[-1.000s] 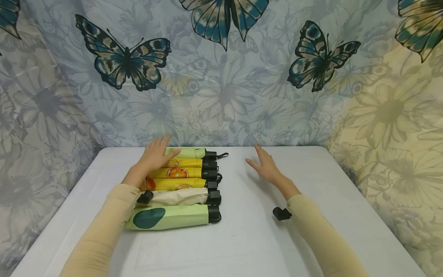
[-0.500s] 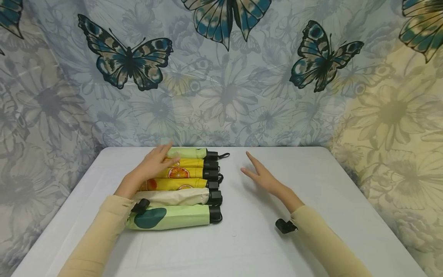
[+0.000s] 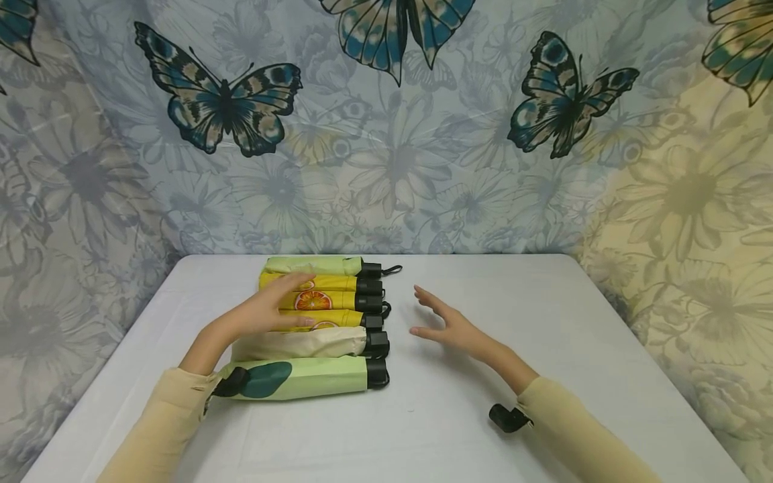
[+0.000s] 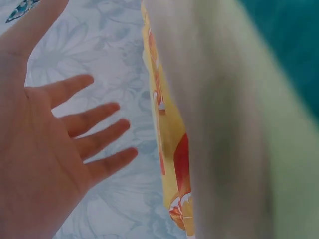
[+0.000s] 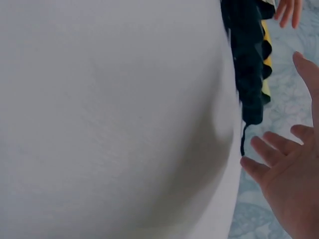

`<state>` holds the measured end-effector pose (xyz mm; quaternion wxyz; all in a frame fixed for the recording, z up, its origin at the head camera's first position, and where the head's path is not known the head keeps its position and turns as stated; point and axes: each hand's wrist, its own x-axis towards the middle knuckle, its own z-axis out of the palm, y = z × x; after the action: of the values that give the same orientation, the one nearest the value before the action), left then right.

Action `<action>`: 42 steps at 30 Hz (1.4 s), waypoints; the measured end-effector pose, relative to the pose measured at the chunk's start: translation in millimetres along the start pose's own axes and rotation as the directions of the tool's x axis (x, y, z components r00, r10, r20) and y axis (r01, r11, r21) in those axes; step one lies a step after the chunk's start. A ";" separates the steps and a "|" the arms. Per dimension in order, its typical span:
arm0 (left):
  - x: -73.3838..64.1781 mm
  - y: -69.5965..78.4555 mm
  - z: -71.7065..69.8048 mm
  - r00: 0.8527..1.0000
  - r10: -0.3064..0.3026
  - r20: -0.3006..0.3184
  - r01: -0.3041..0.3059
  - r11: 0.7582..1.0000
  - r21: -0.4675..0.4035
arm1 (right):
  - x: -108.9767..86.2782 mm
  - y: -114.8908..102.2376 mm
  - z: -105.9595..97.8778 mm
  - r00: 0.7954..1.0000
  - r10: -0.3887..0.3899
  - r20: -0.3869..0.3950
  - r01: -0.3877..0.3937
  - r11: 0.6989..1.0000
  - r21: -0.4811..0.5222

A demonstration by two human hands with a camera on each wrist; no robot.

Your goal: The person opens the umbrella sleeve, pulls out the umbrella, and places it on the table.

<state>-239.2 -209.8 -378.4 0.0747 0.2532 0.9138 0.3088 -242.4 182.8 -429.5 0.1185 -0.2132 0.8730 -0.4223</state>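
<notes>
"Left hand (image 3: pixel 260 315), centre-left of the frame, poised over the yellow umbrellas (image 3: pixel 338 283)! Fingers stretched out, thumb well spread, nothing in its hold."

"Is it touching them?"

"The left wrist view shows a gap between the fingertips and the yellow cloth."

"And the right hand (image 3: pixel 455 330)?"

"Right of centre, over bare table, a soft shadow beneath it. Fingers extended, thumb apart, palm towards the row, and it grips nothing either."

"Take me along that row!"

"Six folded umbrellas lying side by side, left of centre, their black handles (image 3: pixel 377 373) all pointing right. Furthest up the frame, the back green umbrella (image 3: pixel 314 266), its strap (image 3: pixel 392 270) trailing off the handle. Next, the three yellow ones, the middle one showing an orange slice (image 3: pixel 313 300). Below those, the cream umbrella (image 3: pixel 302 344). Nearest us, the front green umbrella (image 3: pixel 326 378) with its dark oval (image 3: pixel 270 380)."

"Further out?"

"Cream sleeves (image 3: pixel 580 429) coming in from both lower corners, a black wrist unit (image 3: pixel 507 418) at each cuff. White table (image 3: pixel 362 443) across the lower half. Behind it, a flowered backdrop (image 3: pixel 386 188), big blue butterflies (image 3: pixel 225 107) across the top!"
</notes>
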 end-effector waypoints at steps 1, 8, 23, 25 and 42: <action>-2.4 0.8 1.1 1.000 0.018 0.006 -0.018 1.000 -0.002 | -1.5 -0.3 2.0 1.000 -0.003 0.008 0.003 1.000 0.000; -18.5 6.6 8.1 0.999 0.027 0.039 -0.025 0.999 -0.033 | -9.8 -2.6 14.3 0.998 -0.059 0.032 0.058 0.998 0.026; -37.7 0.6 20.2 0.980 0.197 0.039 -0.192 0.976 -0.103 | -14.7 -11.5 32.8 0.974 -0.223 0.051 0.213 0.966 0.147; -39.3 -0.8 21.1 0.971 0.239 0.023 -0.236 0.966 -0.102 | -15.2 -11.6 34.4 0.973 -0.227 0.051 0.217 0.963 0.157; -50.5 -2.8 27.4 0.963 0.186 0.198 -0.141 0.965 -0.220 | -16.2 -10.4 46.2 0.952 -0.302 0.049 0.285 0.934 0.213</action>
<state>-188.9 -223.0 -402.9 0.1735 0.3512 0.8395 0.3765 -207.4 153.0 -449.3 0.1103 -0.3448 0.7779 -0.5136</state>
